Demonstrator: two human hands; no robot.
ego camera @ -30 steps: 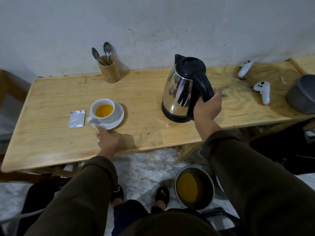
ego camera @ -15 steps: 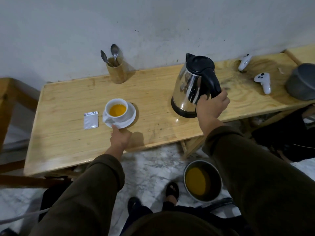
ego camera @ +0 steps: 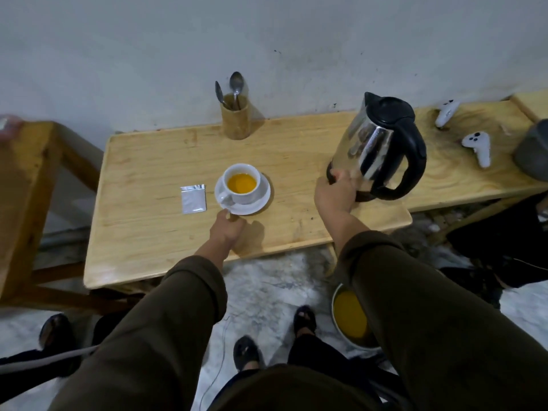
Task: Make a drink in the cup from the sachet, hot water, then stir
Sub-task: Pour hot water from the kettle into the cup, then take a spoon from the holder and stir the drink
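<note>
A white cup [ego camera: 243,185] of yellow-orange drink stands on a white saucer [ego camera: 261,200] in the middle of the wooden table [ego camera: 148,232]. My left hand [ego camera: 226,228] pinches the saucer's near rim. A silver sachet [ego camera: 193,198] lies flat just left of the saucer. The steel kettle [ego camera: 376,146] with a black lid and handle stands to the right. My right hand [ego camera: 333,194] is off the handle, fingers loosely against the kettle's lower left side. Two spoons [ego camera: 236,86] stand in a wooden holder [ego camera: 235,121] at the back.
Two white controllers [ego camera: 477,146] [ego camera: 446,112] and a grey pot [ego camera: 533,149] sit on the table's right end. A metal bowl [ego camera: 350,318] of yellow liquid stands on the floor by my feet. A wooden frame [ego camera: 23,188] is at the left.
My right hand let go of the kettle's handle and moved to the kettle's lower left side. The left hand stays on the saucer. The view shifted left.
</note>
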